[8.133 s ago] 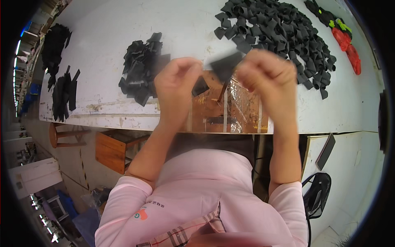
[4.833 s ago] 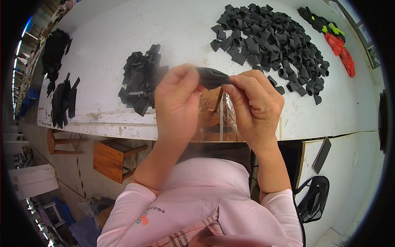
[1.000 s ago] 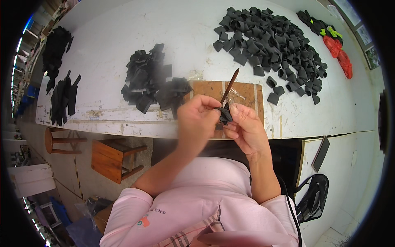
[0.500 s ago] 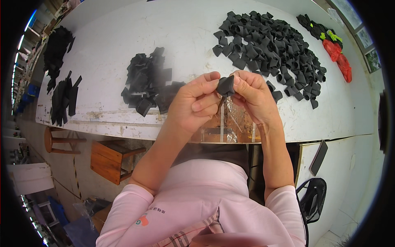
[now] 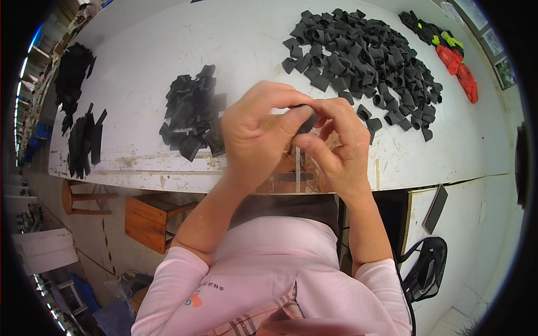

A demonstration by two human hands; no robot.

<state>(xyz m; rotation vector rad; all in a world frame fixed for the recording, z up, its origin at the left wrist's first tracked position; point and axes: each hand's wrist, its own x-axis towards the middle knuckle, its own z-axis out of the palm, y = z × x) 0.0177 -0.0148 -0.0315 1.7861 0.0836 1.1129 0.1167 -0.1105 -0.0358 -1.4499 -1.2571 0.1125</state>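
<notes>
A small black folded piece of fabric (image 5: 306, 121) is held above the table's front edge. My left hand (image 5: 255, 131) pinches it, thumb pressed on its face and fingers curled behind. From the other side my right hand (image 5: 343, 143) has its curled fingers and thumb at the piece's edge. Much of the fabric is covered by my fingers. Left of my hands lies a pile of flat black fabric pieces (image 5: 188, 106). Beyond my right hand spreads a large heap of folded black fabric loops (image 5: 364, 56).
Black strips (image 5: 84, 143) and a dark fabric stack (image 5: 73, 78) lie at the white table's (image 5: 134, 73) left end. Red plastic bags (image 5: 457, 70) sit far right. Below the edge are a wooden stool (image 5: 147, 221) and a black bag (image 5: 427, 269).
Both hands have turned about the black fabric piece. My left thumb now lies across it, and my right hand has shifted slightly left and down. The view has moved a little.
</notes>
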